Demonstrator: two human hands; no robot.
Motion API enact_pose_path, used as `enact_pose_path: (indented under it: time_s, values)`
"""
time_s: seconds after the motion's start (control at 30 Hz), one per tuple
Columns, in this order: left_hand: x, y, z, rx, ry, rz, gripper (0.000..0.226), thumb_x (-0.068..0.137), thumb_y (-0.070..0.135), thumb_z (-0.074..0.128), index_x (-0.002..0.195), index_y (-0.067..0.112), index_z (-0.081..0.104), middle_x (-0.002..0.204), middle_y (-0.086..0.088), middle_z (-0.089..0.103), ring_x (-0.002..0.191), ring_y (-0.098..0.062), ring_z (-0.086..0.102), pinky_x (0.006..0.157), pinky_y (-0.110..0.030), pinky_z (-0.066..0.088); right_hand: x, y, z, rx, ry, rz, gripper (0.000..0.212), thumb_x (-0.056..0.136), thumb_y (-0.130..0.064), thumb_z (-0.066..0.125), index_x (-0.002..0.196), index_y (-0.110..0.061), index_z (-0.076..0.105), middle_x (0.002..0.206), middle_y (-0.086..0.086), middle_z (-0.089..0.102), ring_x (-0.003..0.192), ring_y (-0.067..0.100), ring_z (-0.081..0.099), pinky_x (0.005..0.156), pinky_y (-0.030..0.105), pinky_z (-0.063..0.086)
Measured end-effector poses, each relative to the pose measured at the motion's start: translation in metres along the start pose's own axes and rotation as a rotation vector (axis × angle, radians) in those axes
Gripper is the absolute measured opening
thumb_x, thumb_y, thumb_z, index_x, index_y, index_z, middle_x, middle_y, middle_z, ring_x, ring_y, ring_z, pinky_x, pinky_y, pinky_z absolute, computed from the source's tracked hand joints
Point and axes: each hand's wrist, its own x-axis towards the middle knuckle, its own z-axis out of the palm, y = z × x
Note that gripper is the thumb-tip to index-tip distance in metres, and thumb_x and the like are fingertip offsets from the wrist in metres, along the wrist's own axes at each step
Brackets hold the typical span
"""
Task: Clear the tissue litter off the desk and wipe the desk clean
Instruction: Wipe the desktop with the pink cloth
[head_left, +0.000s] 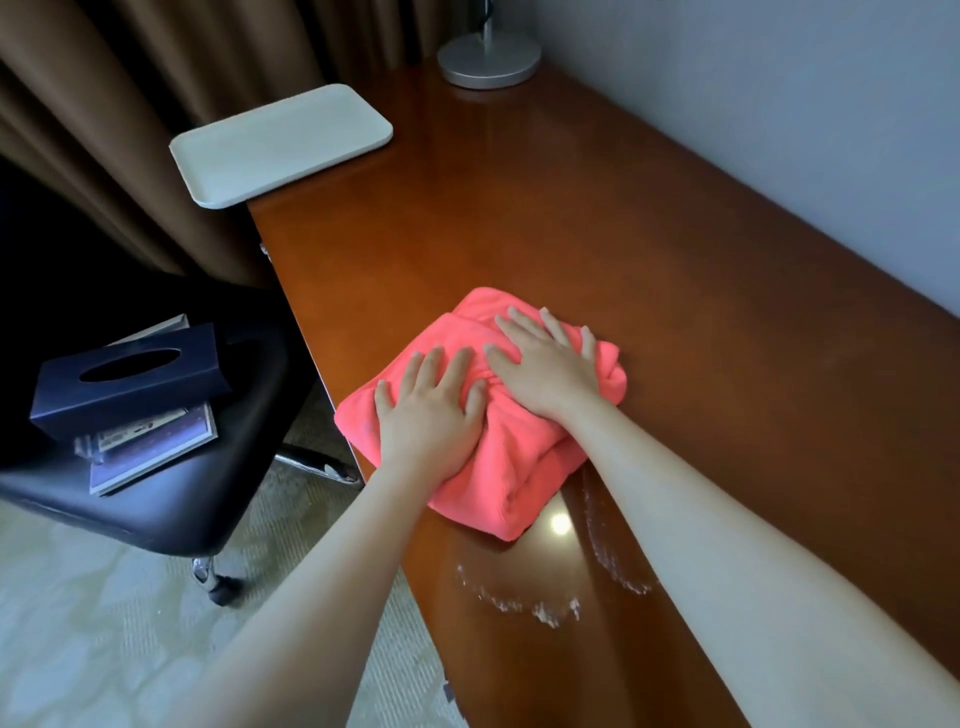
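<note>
The table (649, 249) is reddish-brown wood with a glossy, smooth finish — it mirrors a light spot near the front edge, where whitish, powdery streaks (545, 610) dull the shine. The pink cloth (498, 457) looks soft and finely ribbed, matt. The tray (280, 145) is pale, smooth and matt. The lamp base (488, 60) is brushed, silvery metal. The chair seat (156, 499) looks like black leather with a slight sheen — the tissue box (130, 379) on it is dark and matt.
</note>
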Motion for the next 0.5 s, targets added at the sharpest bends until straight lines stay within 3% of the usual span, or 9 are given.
enact_pose_path:
  time_s: [0.5]
  values:
    - [-0.141,0.008,0.028,-0.007,-0.018,0.115,0.049,0.099,0.048,0.022,0.147,0.037,0.021,0.158,0.003,0.015,0.146,-0.017,0.006,0.114,-0.051,0.003,-0.154,0.02,0.036,-0.015,0.052,0.15,0.051,0.098,-0.052,0.022,0.147,-0.041,0.019,0.156,-0.023,0.009,0.146,0.007,-0.001,0.115,0.047,-0.005]
